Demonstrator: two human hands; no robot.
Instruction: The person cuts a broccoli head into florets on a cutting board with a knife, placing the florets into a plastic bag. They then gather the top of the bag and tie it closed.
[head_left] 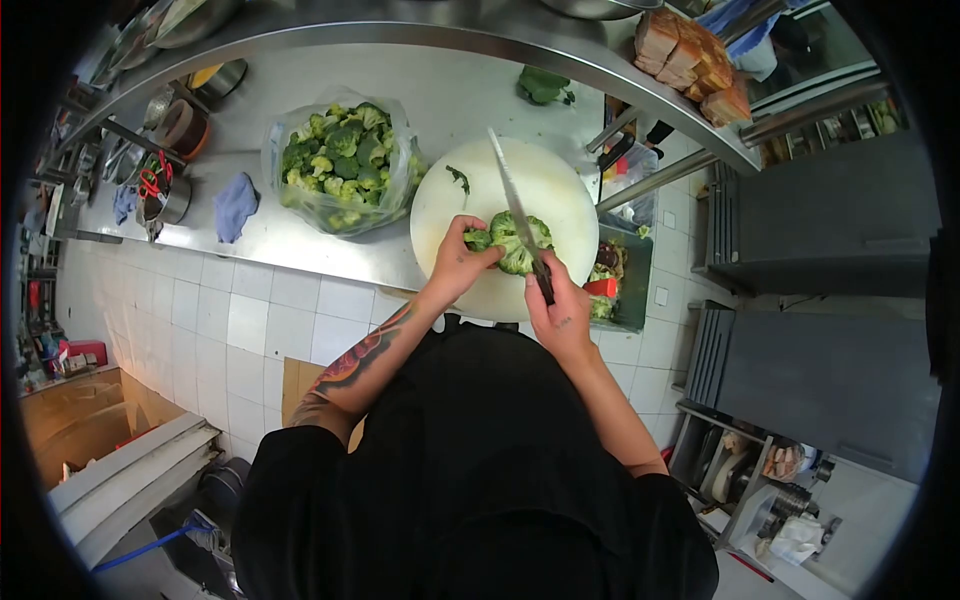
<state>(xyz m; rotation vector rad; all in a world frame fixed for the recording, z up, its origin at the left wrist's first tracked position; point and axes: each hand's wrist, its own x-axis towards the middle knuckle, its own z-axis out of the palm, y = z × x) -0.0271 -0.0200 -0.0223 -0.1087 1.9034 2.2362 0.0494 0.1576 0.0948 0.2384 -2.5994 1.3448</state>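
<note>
My left hand [463, 262] has its thumb and fingers closed around a small broccoli floret [477, 240], at the left side of a larger broccoli head [512, 250]. In my right hand [562, 312] is a knife [512, 190] with a dark handle. Its long blade points away from me and passes over the right part of the broccoli head; whether it touches cannot be told. Under both hands lies a round white cutting board [565, 200]. A dark green leafy scrap [458, 179] rests on the board's left part.
Left of the board, a clear plastic bag [398, 205] is full of broccoli florets [340, 155]. A blue cloth [236, 207] lies farther left. Another green broccoli piece [543, 86] sits at the back. A bin [630, 312] with scraps stands below right; a metal shelf [420, 32] runs overhead.
</note>
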